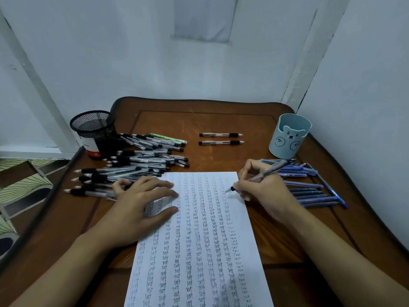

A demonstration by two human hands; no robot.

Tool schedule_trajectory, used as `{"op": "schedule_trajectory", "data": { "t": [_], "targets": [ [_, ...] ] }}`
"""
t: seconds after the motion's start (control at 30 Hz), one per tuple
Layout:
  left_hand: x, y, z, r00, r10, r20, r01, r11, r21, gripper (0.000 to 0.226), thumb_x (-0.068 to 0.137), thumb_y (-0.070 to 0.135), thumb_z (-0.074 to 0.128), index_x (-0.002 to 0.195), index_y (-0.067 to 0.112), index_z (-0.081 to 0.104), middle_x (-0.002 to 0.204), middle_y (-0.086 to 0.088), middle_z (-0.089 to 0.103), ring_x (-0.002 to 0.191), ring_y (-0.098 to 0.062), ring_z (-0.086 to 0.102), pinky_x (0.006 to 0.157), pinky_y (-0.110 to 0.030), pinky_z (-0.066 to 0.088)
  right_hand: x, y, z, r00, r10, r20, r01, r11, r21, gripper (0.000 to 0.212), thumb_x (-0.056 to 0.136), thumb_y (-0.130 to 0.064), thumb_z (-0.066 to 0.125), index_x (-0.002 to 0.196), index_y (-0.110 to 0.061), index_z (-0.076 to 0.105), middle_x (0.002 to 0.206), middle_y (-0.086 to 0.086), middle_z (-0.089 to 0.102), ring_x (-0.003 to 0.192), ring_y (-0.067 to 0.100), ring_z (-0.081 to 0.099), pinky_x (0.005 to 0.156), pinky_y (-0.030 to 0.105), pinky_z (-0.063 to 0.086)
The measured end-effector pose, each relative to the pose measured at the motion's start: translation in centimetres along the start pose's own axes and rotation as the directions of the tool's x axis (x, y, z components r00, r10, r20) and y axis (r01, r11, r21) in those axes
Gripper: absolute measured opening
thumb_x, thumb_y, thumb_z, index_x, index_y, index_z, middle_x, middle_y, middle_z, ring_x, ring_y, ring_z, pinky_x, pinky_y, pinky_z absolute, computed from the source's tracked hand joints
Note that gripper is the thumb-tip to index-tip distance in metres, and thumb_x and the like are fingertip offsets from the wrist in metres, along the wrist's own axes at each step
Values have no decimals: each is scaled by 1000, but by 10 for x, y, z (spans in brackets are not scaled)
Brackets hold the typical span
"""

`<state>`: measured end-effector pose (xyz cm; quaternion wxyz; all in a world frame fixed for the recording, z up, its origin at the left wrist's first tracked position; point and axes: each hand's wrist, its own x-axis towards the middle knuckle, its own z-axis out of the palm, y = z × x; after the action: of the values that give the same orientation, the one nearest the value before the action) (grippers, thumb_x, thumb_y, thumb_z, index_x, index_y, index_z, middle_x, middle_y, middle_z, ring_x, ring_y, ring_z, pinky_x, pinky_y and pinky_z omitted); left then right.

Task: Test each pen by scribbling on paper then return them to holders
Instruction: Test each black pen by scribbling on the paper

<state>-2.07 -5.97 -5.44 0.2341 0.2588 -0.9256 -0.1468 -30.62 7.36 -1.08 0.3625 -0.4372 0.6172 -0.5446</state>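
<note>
Fingers of the right hand pinch a clear-barrelled pen, tip on the paper near its top right corner (the last free column); the left hand lies spread and relaxed, pinning the sheet against sliding

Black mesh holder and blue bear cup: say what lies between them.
Head view: a heap of black-gripped clear pens, then two more, parallel, on the brown wooden table.

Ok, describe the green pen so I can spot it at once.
Start at the black mesh holder at the far left corner of the table. A heap of black pens spreads to its right, and the green pen lies along the heap's far edge. It is the only green barrel among clear-and-black ones.
</note>
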Motion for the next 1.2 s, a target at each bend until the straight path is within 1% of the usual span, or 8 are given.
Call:
{"op": "schedule_trajectory", "data": {
  "t": [0.1, 0.2, 0.27, 0.43, 0.57, 0.77, 0.87, 1.2],
  "targets": [
    [0, 0, 0, 1000, -4, 2, 4, 1000, -1, 40, 89, 77, 47, 116, 52, 65, 132, 36, 53, 133, 9, 38, 102, -40, 10, -1, 3, -3, 998, 1, 69, 3, 998, -60, 7, 89, 13, 61, 87, 7, 58, 73, 24, 63, 58, 33, 58, 56, 33, 52],
    [0, 0, 0, 1000, -5, 2, 5, 1000, 0, 40, 90, 76, 47, 116, 53, 65, 132, 35, 53, 134, 9, 39, 102, -41, 11, 0, 14, -3, 997, 6, 71, -5, 1000, -19, 11, 92, 14, 56, 89, 10, 66, 79, 27, 68, 69, 45, 66, 65, 41, 58],
    [0, 0, -1, 1000, -6, 0, 6, 1000, -7, 40, 90, 76, 47, 115, 52, 65, 132, 35, 53, 134, 8, 39, 102, -42, 12, 0, 18, -3, 997, -32, 69, 35, 998, -43, 8, 91, 14, 59, 86, 11, 65, 76, 27, 67, 69, 49, 64, 63, 43, 57],
    [-1, 1, -1, 1000, -5, 3, 5, 1000, -17, 38, 90, 75, 48, 116, 53, 65, 133, 35, 52, 134, 8, 39, 102, -41, 11, 1, 18, -4, 993, -73, 90, 90, 975, -201, 12, 82, 11, 73, 83, 5, 64, 73, 16, 68, 60, 24, 66, 58, 31, 54],
    [0, 0, -1, 1000, -7, -1, 7, 1000, -20, 39, 90, 76, 47, 116, 53, 65, 133, 35, 52, 134, 9, 38, 103, -38, 9, 9, 17, -9, 989, -24, 148, 57, 972, -228, 13, 83, 10, 74, 81, 8, 62, 72, 21, 68, 61, 32, 69, 61, 39, 59],
    [0, 1, -1, 1000, -6, 3, 6, 1000, -17, 40, 90, 75, 47, 116, 52, 66, 133, 35, 53, 134, 8, 39, 103, -40, 10, 15, 20, -10, 988, -66, 137, 111, 930, -349, 14, 80, 4, 80, 73, 0, 67, 75, 6, 70, 67, 14, 67, 63, 23, 53],
    [0, 2, -1, 1000, -10, 6, 10, 1000, -14, 39, 90, 75, 48, 116, 51, 66, 133, 35, 53, 134, 8, 39, 102, -42, 12, 14, 22, -9, 987, -87, 134, 131, 921, -366, 16, 78, 4, 80, 71, -1, 67, 75, 5, 71, 69, 10, 67, 64, 18, 51],
    [0, 2, -1, 1000, -19, 12, 19, 1000, -2, 37, 90, 74, 49, 115, 52, 65, 133, 35, 53, 133, 7, 40, 100, -44, 13, 12, 21, -8, 989, -54, 138, 96, 942, -321, 13, 80, 8, 79, 72, 5, 68, 73, 14, 71, 55, 10, 66, 52, 19, 48]
  ]
}}
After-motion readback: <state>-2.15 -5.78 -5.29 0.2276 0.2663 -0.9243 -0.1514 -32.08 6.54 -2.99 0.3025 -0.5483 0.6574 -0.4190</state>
